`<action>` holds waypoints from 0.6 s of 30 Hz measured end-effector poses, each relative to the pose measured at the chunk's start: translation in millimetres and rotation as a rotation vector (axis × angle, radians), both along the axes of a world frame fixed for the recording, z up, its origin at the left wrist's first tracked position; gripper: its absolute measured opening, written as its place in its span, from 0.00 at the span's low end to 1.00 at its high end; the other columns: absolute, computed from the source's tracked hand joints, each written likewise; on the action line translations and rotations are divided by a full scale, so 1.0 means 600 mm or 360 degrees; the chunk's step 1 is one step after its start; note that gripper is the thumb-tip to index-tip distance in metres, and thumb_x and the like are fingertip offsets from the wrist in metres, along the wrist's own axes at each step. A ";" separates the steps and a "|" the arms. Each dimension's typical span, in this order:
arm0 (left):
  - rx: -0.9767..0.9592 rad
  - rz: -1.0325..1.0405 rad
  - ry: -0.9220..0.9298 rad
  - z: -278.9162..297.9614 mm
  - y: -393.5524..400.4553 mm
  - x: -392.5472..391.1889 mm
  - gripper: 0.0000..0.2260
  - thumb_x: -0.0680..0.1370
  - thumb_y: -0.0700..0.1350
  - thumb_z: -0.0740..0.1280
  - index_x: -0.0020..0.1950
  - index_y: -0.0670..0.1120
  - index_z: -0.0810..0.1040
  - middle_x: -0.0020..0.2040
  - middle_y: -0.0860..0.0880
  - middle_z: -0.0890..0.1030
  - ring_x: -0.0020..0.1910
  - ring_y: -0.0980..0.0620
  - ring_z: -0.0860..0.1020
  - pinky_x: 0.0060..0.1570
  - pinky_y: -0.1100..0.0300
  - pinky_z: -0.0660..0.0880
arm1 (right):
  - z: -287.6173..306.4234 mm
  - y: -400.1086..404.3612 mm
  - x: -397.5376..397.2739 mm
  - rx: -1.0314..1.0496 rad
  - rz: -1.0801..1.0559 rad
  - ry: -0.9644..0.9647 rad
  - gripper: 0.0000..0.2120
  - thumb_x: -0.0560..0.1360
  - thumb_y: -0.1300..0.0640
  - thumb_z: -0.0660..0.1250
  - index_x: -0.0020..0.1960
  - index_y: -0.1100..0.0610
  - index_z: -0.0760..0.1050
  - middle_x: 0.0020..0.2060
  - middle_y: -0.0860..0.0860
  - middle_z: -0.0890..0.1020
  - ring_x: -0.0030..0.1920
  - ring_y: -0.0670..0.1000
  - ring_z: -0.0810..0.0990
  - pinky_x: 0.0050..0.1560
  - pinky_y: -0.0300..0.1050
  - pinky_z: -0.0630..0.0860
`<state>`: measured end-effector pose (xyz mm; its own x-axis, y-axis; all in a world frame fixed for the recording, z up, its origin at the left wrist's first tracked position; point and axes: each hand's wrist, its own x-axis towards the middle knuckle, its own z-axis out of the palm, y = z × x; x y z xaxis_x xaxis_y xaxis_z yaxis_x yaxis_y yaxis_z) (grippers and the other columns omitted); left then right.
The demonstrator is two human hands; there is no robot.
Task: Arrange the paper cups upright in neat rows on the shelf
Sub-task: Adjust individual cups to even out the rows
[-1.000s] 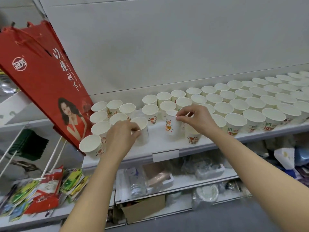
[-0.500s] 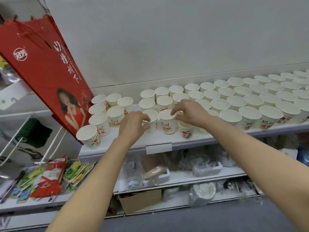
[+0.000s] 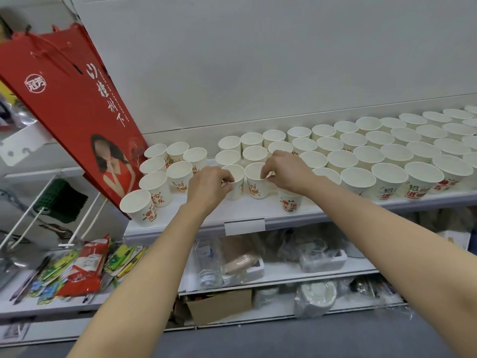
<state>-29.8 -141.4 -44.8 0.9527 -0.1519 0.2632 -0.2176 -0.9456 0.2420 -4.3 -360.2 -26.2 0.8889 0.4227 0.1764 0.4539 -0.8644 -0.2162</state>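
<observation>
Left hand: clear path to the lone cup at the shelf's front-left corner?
Probably yes. The left hand is busy pinching a cup's rim, but once it lets go, the corner cup stands apart from the rest with bare shelf between.

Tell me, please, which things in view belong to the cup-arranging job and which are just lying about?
Part of the job:
paper cups on the shelf
left hand, pinching the rim of one cup
right hand, pinching the rim of the next cup

Just lying about:
red bag
snack packets
cardboard box
</observation>
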 end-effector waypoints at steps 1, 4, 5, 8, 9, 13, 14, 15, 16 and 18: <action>-0.0005 0.0002 0.0001 0.000 -0.001 0.001 0.06 0.76 0.49 0.70 0.52 0.54 0.83 0.50 0.54 0.82 0.49 0.52 0.78 0.41 0.58 0.70 | 0.000 -0.002 0.002 0.0008 0.0010 0.0008 0.10 0.70 0.56 0.72 0.50 0.46 0.82 0.48 0.48 0.80 0.52 0.49 0.75 0.49 0.47 0.74; -0.0019 0.0009 -0.0002 0.001 -0.005 0.002 0.07 0.76 0.50 0.71 0.53 0.54 0.83 0.51 0.54 0.82 0.49 0.53 0.78 0.40 0.59 0.69 | 0.006 0.003 0.000 0.0076 0.0076 -0.0038 0.12 0.69 0.47 0.72 0.51 0.49 0.81 0.45 0.44 0.82 0.52 0.47 0.71 0.48 0.45 0.72; -0.0022 0.0012 -0.0002 0.002 -0.006 0.003 0.07 0.75 0.50 0.72 0.53 0.54 0.83 0.51 0.55 0.82 0.49 0.53 0.78 0.41 0.59 0.69 | 0.007 0.010 -0.001 0.0074 0.0085 -0.0067 0.13 0.69 0.43 0.72 0.48 0.50 0.81 0.43 0.44 0.82 0.50 0.47 0.71 0.47 0.44 0.70; -0.0016 0.0017 0.0015 0.005 -0.006 0.007 0.05 0.75 0.50 0.71 0.50 0.55 0.83 0.49 0.56 0.82 0.49 0.53 0.78 0.40 0.59 0.71 | -0.001 0.035 0.002 0.0028 0.0013 -0.0112 0.11 0.68 0.42 0.72 0.40 0.49 0.80 0.38 0.47 0.81 0.48 0.49 0.72 0.42 0.43 0.66; -0.0004 0.0021 0.0020 0.005 -0.006 0.008 0.04 0.75 0.50 0.71 0.49 0.55 0.83 0.49 0.56 0.82 0.49 0.53 0.78 0.40 0.59 0.70 | -0.005 0.039 0.004 0.0040 -0.0032 -0.0090 0.08 0.68 0.45 0.72 0.39 0.49 0.80 0.37 0.48 0.81 0.48 0.50 0.74 0.41 0.43 0.66; 0.0045 0.0048 0.0033 0.006 0.000 0.011 0.03 0.76 0.49 0.70 0.48 0.54 0.83 0.48 0.55 0.82 0.49 0.52 0.79 0.39 0.58 0.70 | -0.005 0.029 0.008 0.0051 -0.0062 -0.0016 0.01 0.69 0.54 0.72 0.40 0.50 0.83 0.37 0.49 0.82 0.49 0.51 0.74 0.40 0.42 0.64; 0.0045 0.0052 0.0041 0.006 0.001 0.012 0.04 0.75 0.49 0.71 0.49 0.54 0.83 0.49 0.56 0.82 0.50 0.52 0.79 0.40 0.58 0.71 | -0.001 0.023 0.009 0.0032 -0.0047 -0.0014 0.02 0.69 0.55 0.72 0.41 0.50 0.83 0.38 0.48 0.83 0.49 0.50 0.74 0.40 0.41 0.64; 0.0030 0.0052 0.0041 0.008 0.000 0.013 0.06 0.74 0.50 0.72 0.50 0.54 0.83 0.50 0.56 0.82 0.50 0.52 0.78 0.40 0.58 0.70 | 0.003 0.019 0.011 0.0017 -0.0036 -0.0016 0.03 0.69 0.55 0.72 0.42 0.50 0.83 0.39 0.48 0.83 0.50 0.50 0.74 0.40 0.41 0.63; 0.0009 0.0044 0.0033 0.010 -0.003 0.014 0.08 0.72 0.52 0.73 0.50 0.55 0.83 0.50 0.56 0.81 0.50 0.53 0.78 0.40 0.58 0.69 | 0.007 0.017 0.012 0.0015 -0.0024 -0.0027 0.04 0.69 0.54 0.73 0.43 0.49 0.83 0.40 0.47 0.83 0.50 0.50 0.74 0.40 0.41 0.64; 0.0016 0.0005 0.0020 0.016 -0.014 0.017 0.10 0.71 0.55 0.74 0.51 0.55 0.83 0.50 0.57 0.80 0.50 0.53 0.77 0.40 0.59 0.68 | 0.012 0.019 0.012 0.0036 -0.0013 -0.0064 0.08 0.68 0.49 0.73 0.45 0.49 0.82 0.41 0.46 0.82 0.49 0.49 0.73 0.41 0.41 0.64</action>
<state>-19.6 -149.9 -35.2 0.9563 -0.1515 0.2500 -0.2118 -0.9486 0.2353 2.9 -348.9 -18.9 0.8844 0.4109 0.2215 0.4555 -0.8633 -0.2175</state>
